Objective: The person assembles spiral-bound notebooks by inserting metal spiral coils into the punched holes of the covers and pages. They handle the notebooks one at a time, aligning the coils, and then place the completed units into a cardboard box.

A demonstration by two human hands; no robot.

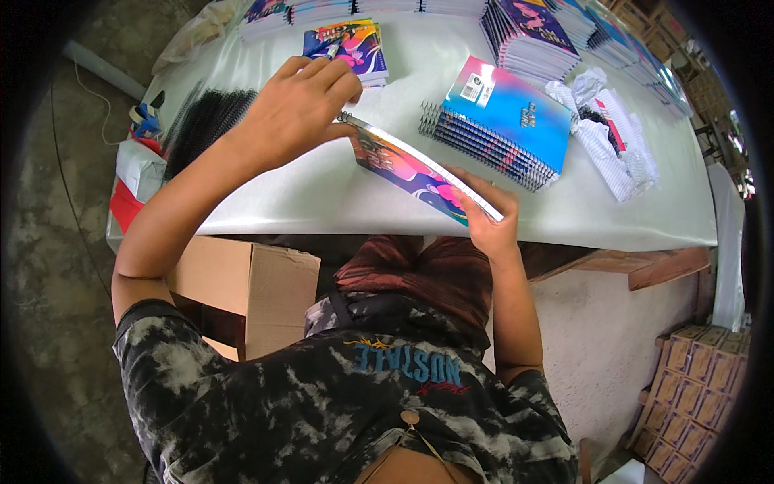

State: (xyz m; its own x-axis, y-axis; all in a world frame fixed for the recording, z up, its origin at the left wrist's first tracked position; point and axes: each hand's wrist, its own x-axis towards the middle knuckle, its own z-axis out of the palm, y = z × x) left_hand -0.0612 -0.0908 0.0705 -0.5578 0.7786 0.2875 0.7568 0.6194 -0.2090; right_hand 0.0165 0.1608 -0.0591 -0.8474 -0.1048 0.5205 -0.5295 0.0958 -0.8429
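A notebook (419, 177) with a colourful orange, pink and purple cover is held tilted over the table's near edge, its white page edge upward. My right hand (492, 214) grips its lower right end, fingers behind and thumb in front. My left hand (310, 97) is closed at the upper left end, where a bit of spiral coil (347, 118) shows by the thumb and fingertips. Just beyond the left hand lies a small stack of colourful notebooks (367, 60), with a small blue and white item (332, 50) on it, partly hidden by the fingers.
Black spiral coils (205, 121) lie in a pile beside my left forearm. Spiral-bound blue notebooks (516, 121) are stacked at right, next to a crumpled striped cloth (617, 153). More notebook stacks (532, 36) line the far side. A cardboard box (258, 282) stands below the white table (266, 210).
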